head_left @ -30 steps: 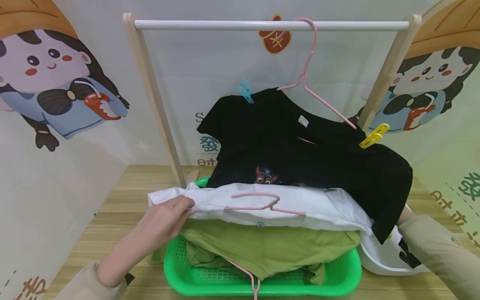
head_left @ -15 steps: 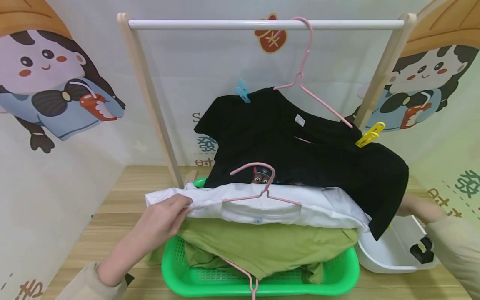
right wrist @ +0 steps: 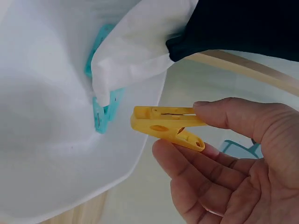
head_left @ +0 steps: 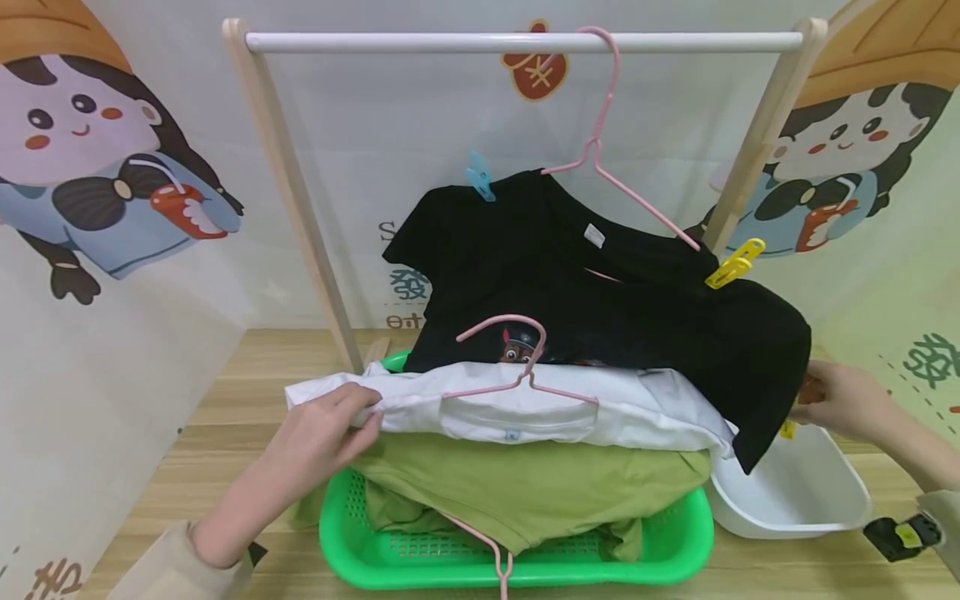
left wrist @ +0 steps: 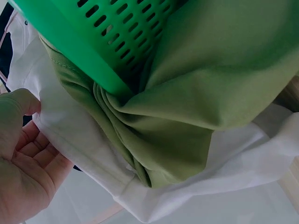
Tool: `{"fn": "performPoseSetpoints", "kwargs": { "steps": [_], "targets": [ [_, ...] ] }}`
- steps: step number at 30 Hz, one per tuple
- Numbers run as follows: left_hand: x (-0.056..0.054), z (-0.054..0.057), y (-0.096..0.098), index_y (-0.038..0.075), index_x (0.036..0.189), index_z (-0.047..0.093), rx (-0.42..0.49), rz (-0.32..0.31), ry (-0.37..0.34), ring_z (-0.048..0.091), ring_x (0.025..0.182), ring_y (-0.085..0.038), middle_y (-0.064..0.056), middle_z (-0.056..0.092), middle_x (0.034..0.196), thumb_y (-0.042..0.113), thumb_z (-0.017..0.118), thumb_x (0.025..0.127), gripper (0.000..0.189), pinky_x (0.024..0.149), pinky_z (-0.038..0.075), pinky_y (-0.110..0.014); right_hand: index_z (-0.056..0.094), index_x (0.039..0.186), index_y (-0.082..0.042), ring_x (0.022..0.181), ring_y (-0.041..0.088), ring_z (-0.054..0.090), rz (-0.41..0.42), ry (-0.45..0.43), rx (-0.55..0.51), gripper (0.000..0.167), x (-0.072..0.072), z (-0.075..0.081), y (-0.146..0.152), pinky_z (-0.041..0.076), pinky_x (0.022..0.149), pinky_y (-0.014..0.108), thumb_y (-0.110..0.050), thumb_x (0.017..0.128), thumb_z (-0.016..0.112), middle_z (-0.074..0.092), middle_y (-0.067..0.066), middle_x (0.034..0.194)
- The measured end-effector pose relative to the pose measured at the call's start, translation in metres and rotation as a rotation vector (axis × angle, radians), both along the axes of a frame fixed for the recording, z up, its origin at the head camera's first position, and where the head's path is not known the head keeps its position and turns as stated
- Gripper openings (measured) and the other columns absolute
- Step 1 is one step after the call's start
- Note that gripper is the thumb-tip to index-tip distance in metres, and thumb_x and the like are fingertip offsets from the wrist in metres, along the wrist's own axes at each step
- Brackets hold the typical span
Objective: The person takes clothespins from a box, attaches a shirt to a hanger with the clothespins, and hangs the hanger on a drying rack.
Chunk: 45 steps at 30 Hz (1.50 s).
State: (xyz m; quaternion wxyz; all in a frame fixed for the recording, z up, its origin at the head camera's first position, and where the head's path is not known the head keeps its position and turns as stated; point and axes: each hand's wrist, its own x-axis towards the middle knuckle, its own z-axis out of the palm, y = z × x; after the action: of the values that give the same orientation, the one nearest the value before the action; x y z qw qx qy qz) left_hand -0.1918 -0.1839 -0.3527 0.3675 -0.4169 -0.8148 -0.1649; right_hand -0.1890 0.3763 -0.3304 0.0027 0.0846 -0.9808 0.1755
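My left hand [head_left: 326, 429] pinches the shoulder edge of a white shirt [head_left: 420, 408], which lies across the basket with a pink hanger [head_left: 525, 379] in its neck. In the right wrist view my right hand [right wrist: 233, 163] holds a yellow clothespin [right wrist: 168, 125] between thumb and fingers, beside the white bin. A black T-shirt [head_left: 510, 258] hangs behind on another pink hanger [head_left: 600, 133], with a blue clothespin [head_left: 481, 178] and a yellow clothespin [head_left: 735, 265] on its shoulders. Below the white shirt lies an olive green garment [head_left: 540, 492] in the green basket [head_left: 600, 573].
The white bin [head_left: 795, 492] stands right of the basket, with several teal clothespins [right wrist: 100, 114] inside. A wooden rack with a white rod [head_left: 450, 43] stands at the back. A pink hanger hook [head_left: 504, 562] sticks out over the basket's front rim.
My right hand has come out from behind the black sleeve over the white bin, holding the yellow clothespin. The white shirt's hanger hook has swung upright. My left hand keeps its grip.
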Motion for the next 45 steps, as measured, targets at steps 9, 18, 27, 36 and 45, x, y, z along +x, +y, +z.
{"fn": "performPoseSetpoints", "kwargs": {
  "steps": [9, 18, 27, 36, 45],
  "targets": [
    [0.001, -0.001, 0.0, 0.002, 0.085, 0.06, -0.004, 0.024, -0.027, 0.061, 0.059, -0.016, -0.008, 0.066, 0.079, 0.019, 0.045, 0.089, 0.024, 0.046, 0.05, -0.027, 0.05, 0.099, 0.013, 0.068, 0.019, 0.056, -0.138, -0.083, -0.11, 0.036, 0.035, 0.009, -0.01, 0.049, 0.054, 0.024, -0.011, 0.081, 0.071, 0.06, 0.005, 0.076],
    [0.001, -0.001, 0.0, 0.002, 0.086, 0.061, -0.007, 0.026, -0.039, 0.062, 0.06, -0.017, -0.008, 0.066, 0.081, 0.021, 0.044, 0.091, 0.026, 0.047, 0.05, -0.03, 0.049, 0.106, 0.012, 0.067, 0.011, 0.057, -0.131, -0.131, -0.208, 0.038, 0.065, 0.023, -0.02, 0.051, 0.059, 0.022, -0.009, 0.083, 0.07, 0.061, 0.005, 0.085],
    [0.0, -0.002, 0.0, 0.002, 0.087, 0.061, 0.006, 0.015, -0.021, 0.062, 0.061, -0.019, -0.008, 0.066, 0.081, 0.027, 0.037, 0.096, 0.036, 0.047, 0.05, -0.032, 0.052, 0.109, 0.007, 0.068, 0.008, 0.058, -0.052, -0.069, -0.243, 0.04, 0.081, 0.03, -0.04, 0.051, 0.06, 0.021, -0.007, 0.079, 0.074, 0.06, 0.006, 0.088],
    [0.0, -0.001, 0.001, 0.002, 0.086, 0.061, 0.001, 0.012, -0.033, 0.063, 0.062, -0.02, -0.008, 0.066, 0.081, 0.028, 0.039, 0.096, 0.036, 0.049, 0.05, -0.032, 0.056, 0.106, -0.002, 0.074, 0.007, 0.062, 0.235, 0.147, -0.434, 0.041, 0.083, 0.041, -0.075, 0.051, 0.062, 0.017, 0.009, 0.071, 0.075, 0.064, -0.002, 0.088],
    [0.002, -0.001, 0.001, 0.001, 0.086, 0.062, -0.002, 0.013, -0.031, 0.063, 0.063, -0.019, -0.008, 0.067, 0.081, 0.027, 0.039, 0.096, 0.036, 0.049, 0.051, -0.032, 0.055, 0.107, 0.0, 0.08, 0.012, 0.064, 0.618, 0.232, -0.686, 0.047, 0.066, 0.052, -0.122, 0.052, 0.069, 0.019, 0.019, 0.067, 0.073, 0.066, 0.004, 0.095]
  ]
}}
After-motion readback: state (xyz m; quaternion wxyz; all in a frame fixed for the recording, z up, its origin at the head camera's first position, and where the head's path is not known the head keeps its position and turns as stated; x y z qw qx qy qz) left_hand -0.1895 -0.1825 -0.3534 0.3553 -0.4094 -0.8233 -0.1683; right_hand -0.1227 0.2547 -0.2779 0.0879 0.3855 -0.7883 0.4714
